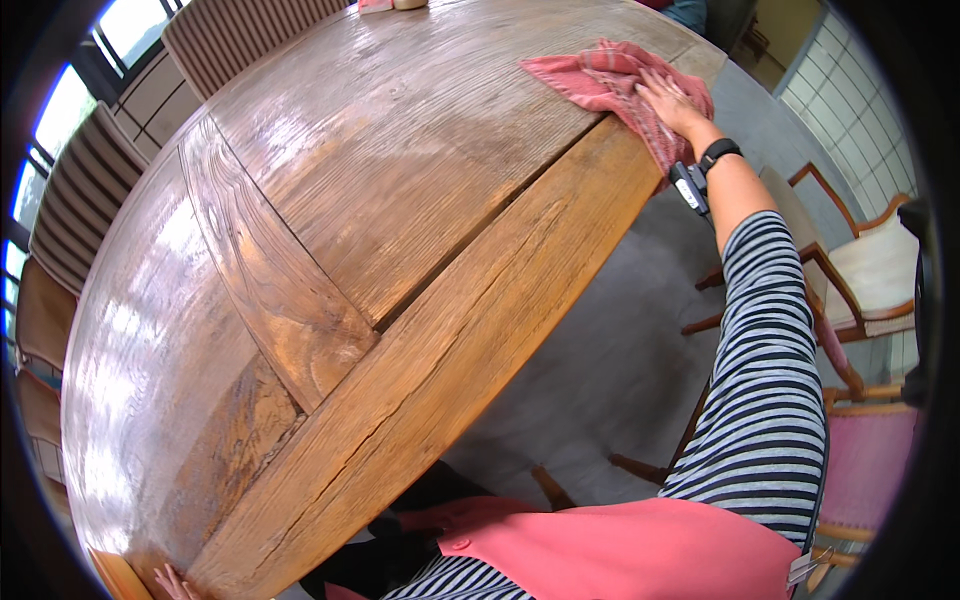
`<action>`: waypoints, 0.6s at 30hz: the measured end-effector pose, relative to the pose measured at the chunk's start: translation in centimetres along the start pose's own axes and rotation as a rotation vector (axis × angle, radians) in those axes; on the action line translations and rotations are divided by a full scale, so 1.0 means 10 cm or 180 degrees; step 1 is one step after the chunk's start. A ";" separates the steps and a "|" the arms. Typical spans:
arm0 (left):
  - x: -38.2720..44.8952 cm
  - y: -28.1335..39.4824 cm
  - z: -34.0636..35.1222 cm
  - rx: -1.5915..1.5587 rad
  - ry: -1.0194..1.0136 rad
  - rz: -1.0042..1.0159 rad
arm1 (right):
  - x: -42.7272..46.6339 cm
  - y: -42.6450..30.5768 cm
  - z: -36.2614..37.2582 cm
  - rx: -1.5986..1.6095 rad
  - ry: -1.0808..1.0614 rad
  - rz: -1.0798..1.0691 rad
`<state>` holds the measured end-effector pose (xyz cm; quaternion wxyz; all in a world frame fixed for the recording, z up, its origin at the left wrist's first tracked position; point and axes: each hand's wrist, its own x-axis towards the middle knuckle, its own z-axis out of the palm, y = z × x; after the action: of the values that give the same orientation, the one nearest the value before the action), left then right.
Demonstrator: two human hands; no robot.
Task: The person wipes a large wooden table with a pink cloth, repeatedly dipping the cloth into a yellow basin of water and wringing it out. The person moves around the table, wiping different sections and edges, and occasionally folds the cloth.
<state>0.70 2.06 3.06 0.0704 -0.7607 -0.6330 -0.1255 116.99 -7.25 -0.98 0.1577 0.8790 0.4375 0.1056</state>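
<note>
A large wooden table (450,330) spreads out before me, with visible grain, a long crack along its near board and a dark gap between planks. On its far right corner lies a crumpled red checked cloth (592,79). My right hand (670,105) rests flat on the cloth, fingers stretched forward and pressing it against the wood. Part of the cloth hangs over the table's right edge. At the bottom left, only the fingers of my left hand (174,583) show, touching the tabletop near its corner with no object seen in them.
Striped upholstered chairs (82,195) line the table's far left side. Wooden armchairs with a pale seat (874,262) and a pink back (866,465) stand at my right on the grey floor (585,360). Small items (375,6) sit at the table's far edge.
</note>
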 end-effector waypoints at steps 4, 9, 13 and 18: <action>-0.02 0.09 -0.02 -0.0137 -0.0064 -0.0122 | 0.15 0.19 0.08 -0.0396 0.0116 -0.0225; 0.02 0.20 0.01 -0.0053 0.0030 -0.0097 | -0.01 0.10 0.07 -0.0365 0.0050 -0.0146; -0.01 0.14 0.04 -0.0231 0.0065 -0.0014 | -0.30 -0.05 0.04 -0.0117 0.0091 0.0146; 0.00 -0.11 0.20 -0.0106 0.0251 0.0019 | -0.68 -0.37 0.28 0.0693 0.1071 0.0343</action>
<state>-0.21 2.78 1.10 0.0830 -0.7581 -0.6253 -0.1656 111.08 -11.14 -5.31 -0.0195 0.8829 0.4188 0.2113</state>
